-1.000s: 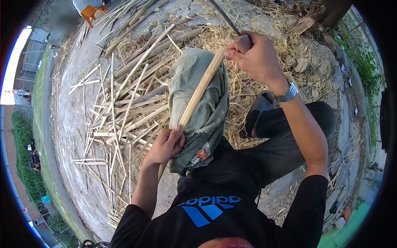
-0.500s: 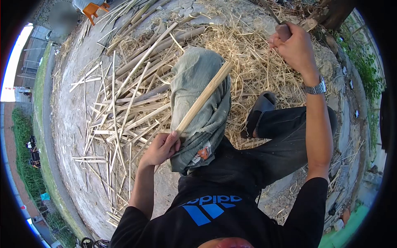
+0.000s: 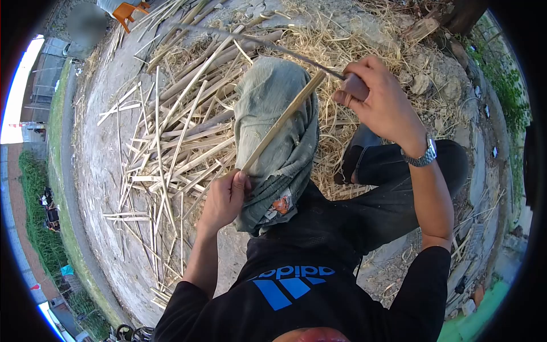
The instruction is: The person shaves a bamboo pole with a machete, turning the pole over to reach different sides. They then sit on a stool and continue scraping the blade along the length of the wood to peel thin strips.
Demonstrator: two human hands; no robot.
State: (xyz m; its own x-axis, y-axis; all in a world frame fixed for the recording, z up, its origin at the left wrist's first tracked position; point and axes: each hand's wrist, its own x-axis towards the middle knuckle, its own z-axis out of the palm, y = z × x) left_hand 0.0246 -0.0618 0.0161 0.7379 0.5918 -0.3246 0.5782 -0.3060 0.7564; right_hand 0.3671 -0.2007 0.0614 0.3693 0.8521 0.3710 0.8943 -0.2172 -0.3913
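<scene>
My left hand (image 3: pixel 223 199) is closed around the near end of a bamboo strip (image 3: pixel 278 124), which slants up and right across a grey-green cloth (image 3: pixel 265 102) draped over my leg. My right hand (image 3: pixel 390 108) grips the brown handle of a long knife (image 3: pixel 266 43). Its thin dark blade stretches left from the hand and overlaps the strip close to its far end in this view. The strip shows a narrow side towards me.
Split bamboo strips (image 3: pixel 185 145) lie in a heap on the ground to the left. Curly shavings (image 3: pixel 342 48) spread ahead and to the right. A tree trunk (image 3: pixel 464 20) stands far right, an orange chair (image 3: pixel 126 11) far left. My sandal (image 3: pixel 363 139) rests among shavings.
My right hand has come down and left, bringing the knife blade across the strip's far end. The strip has turned in my left hand and looks narrower.
</scene>
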